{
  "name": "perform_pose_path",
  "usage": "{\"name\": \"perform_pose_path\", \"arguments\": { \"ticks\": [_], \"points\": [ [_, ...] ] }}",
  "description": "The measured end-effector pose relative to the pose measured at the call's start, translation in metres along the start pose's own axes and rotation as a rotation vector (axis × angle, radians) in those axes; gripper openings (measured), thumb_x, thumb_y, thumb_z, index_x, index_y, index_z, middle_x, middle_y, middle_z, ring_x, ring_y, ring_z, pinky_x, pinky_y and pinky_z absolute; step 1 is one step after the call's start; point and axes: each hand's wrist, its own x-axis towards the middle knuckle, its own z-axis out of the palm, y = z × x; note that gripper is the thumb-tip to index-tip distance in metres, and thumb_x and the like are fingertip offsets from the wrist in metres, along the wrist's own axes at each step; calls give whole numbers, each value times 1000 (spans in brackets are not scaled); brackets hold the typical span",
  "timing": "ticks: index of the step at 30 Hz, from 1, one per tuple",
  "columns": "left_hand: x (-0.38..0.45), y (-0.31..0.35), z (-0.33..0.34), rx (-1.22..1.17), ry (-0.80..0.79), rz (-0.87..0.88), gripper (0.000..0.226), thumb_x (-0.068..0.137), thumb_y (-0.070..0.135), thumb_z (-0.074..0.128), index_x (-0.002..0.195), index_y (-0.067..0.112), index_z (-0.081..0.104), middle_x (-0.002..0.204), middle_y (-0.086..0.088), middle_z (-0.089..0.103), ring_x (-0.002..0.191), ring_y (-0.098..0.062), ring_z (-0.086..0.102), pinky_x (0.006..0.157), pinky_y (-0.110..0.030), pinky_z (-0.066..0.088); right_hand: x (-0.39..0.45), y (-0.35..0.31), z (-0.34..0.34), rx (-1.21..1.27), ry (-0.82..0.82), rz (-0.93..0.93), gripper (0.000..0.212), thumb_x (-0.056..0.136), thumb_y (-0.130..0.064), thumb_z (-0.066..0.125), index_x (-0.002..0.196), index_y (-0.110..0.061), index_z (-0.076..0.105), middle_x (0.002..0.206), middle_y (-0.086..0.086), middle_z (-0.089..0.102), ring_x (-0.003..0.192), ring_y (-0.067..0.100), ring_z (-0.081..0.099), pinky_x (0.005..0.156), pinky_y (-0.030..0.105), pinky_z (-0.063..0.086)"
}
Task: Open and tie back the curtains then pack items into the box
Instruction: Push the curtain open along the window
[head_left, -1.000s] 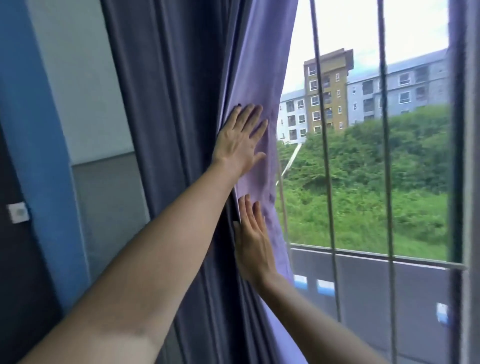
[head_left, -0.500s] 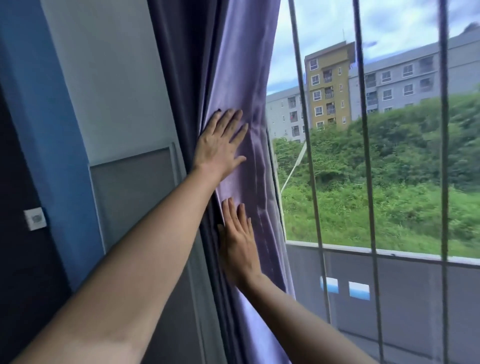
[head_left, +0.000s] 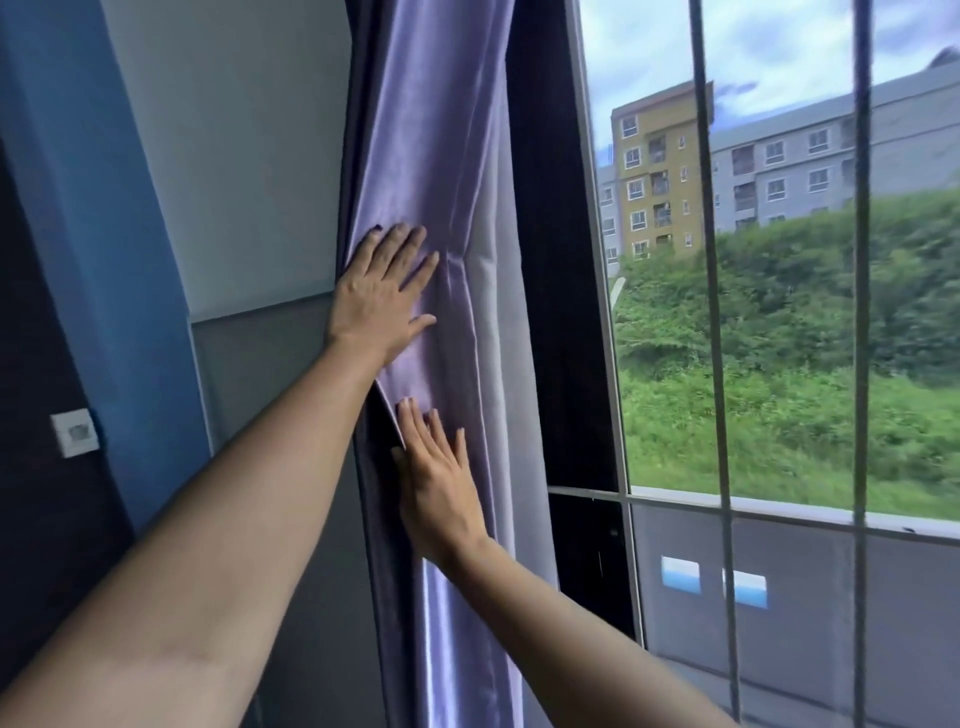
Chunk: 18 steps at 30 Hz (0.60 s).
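Observation:
A purple satin curtain (head_left: 441, 130) hangs bunched in narrow folds at the left side of the window. My left hand (head_left: 382, 293) lies flat against it at mid height, fingers spread and pointing up. Below it, my right hand (head_left: 436, 483) also presses flat on the fabric, fingers together and pointing up-left. Neither hand grasps the cloth; both push on it with open palms. No box or tie-back shows in the view.
The window (head_left: 779, 312) with vertical metal bars (head_left: 709, 260) fills the right side, its frame (head_left: 597, 260) next to the curtain. A grey wall panel (head_left: 260, 364) and a blue wall strip (head_left: 88, 208) with a white switch (head_left: 74, 432) stand to the left.
Both hands have pushed the curtain further left; it is now gathered tighter against the wall and more of the window and its frame is uncovered.

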Motion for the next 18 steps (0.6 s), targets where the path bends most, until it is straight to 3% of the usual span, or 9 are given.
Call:
{"name": "perform_pose_path", "arguments": {
  "ticks": [3,5,9,13,18],
  "points": [
    [-13,-8,13,21,-46,-11,77,92,64,21,151,20,-1,158,-11,-7,146,-26,-9,118,-44,-8,1,-2,16,-1,-45,-1,56,102,-20,23,154,-22,1,161,-8,2,148,20,-5,120,47,-3],
    [-17,-7,16,33,-43,-7,78,91,65,20,150,19,-2,158,-12,-7,146,-27,-9,118,-45,-8,0,-4,20,1,-54,10,60,101,-13,26,153,-23,-1,161,-8,0,148,20,-8,120,47,-4],
    [-15,0,11,-9,-33,-1,78,91,65,19,150,19,-4,158,-12,-6,146,-28,-8,118,-45,-8,-5,0,13,-15,-65,6,57,102,-18,21,153,-22,-4,161,-7,-2,148,21,-9,119,44,-8],
    [-18,18,2,-91,-18,25,78,92,63,23,151,18,-1,159,-13,-3,146,-28,-4,119,-45,-5,-11,16,7,-104,-96,24,63,100,-12,26,153,-24,-8,161,-9,-3,148,25,-8,119,51,-2],
    [-28,38,-5,-193,-14,23,82,91,59,37,151,17,1,158,-14,0,146,-29,-1,119,-46,-3,-17,27,-6,-125,-155,4,58,104,-26,23,153,-25,-7,161,-10,-4,148,27,-8,119,52,-1]
  ]
}}
